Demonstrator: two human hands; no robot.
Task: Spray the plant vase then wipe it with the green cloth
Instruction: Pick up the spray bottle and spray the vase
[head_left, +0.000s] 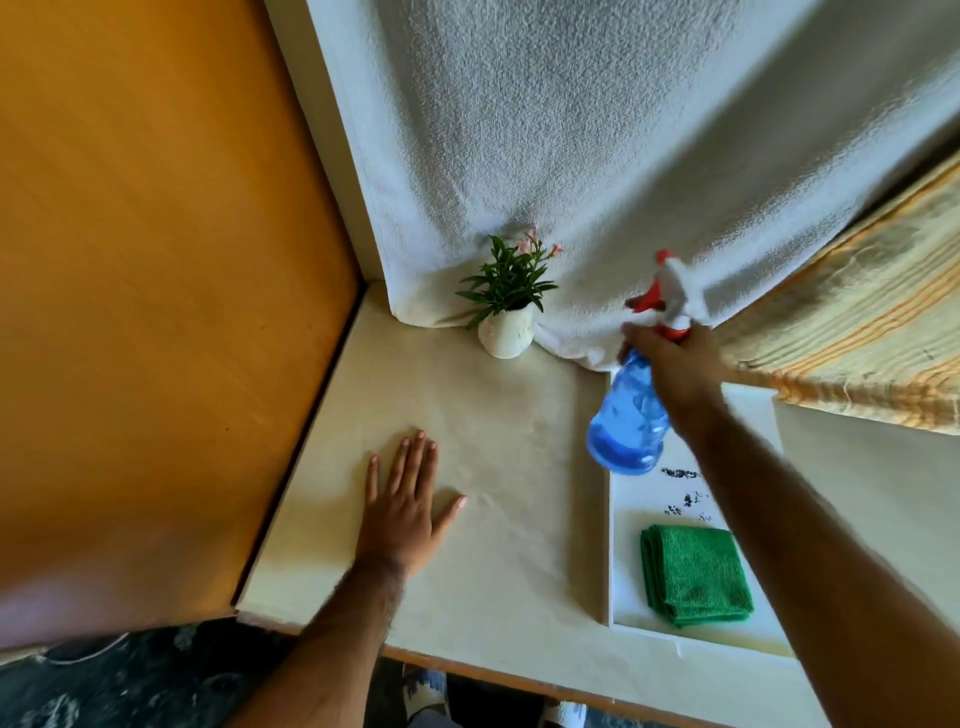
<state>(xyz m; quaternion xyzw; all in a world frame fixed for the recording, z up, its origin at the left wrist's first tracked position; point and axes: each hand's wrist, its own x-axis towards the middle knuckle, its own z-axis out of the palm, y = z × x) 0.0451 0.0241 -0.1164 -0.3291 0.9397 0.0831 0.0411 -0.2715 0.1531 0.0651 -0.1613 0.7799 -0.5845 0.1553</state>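
Note:
A small white plant vase (506, 335) with green leaves and pink flowers stands at the back of the cream table (498, 519), against a white towel. My right hand (675, 369) grips the neck of a blue spray bottle (626, 421) with a red-and-white nozzle, held tilted above the table to the right of the vase. The nozzle points toward the vase side. My left hand (408, 499) lies flat on the table, fingers spread, holding nothing. A folded green cloth (696, 574) rests on a white tray at the right.
The white tray (623, 519) lies on the table's right side. A white towel (597, 156) hangs behind the vase. An orange wall panel (156, 312) bounds the left. A striped cloth (857, 322) hangs at the right. The table's front edge runs near my body.

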